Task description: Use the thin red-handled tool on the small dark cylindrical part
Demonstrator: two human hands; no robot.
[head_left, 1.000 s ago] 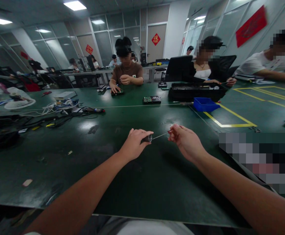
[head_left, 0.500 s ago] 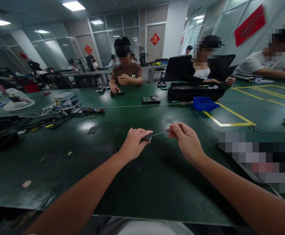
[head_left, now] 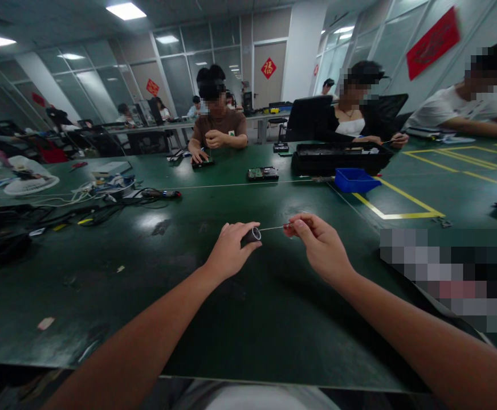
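My left hand (head_left: 230, 250) is closed around a short dark cylinder (head_left: 248, 237), thumb below and fingers above. The cylinder's round, light-rimmed open end faces right and partly toward me. From the pinched fingers of my right hand (head_left: 323, 242), a thin metal rod (head_left: 271, 228) runs left to the cylinder's rim. Reddish material shows at the rod's right end, mostly covered by my fingers. I cannot tell whether the rod's tip touches the rim, goes inside or passes behind it. Both hands are raised over the green table (head_left: 248, 319).
A blue bin (head_left: 355, 181) stands before a long black tray (head_left: 338, 159). A hard drive (head_left: 263, 173) lies at the table's middle. Cables and a dark tool (head_left: 163, 194) lie left. Across the table sits a person (head_left: 220, 128) in brown; others sit right.
Both hands have shifted slightly left. The cylinder's open end has turned more toward me, and the rod now lies more nearly level.
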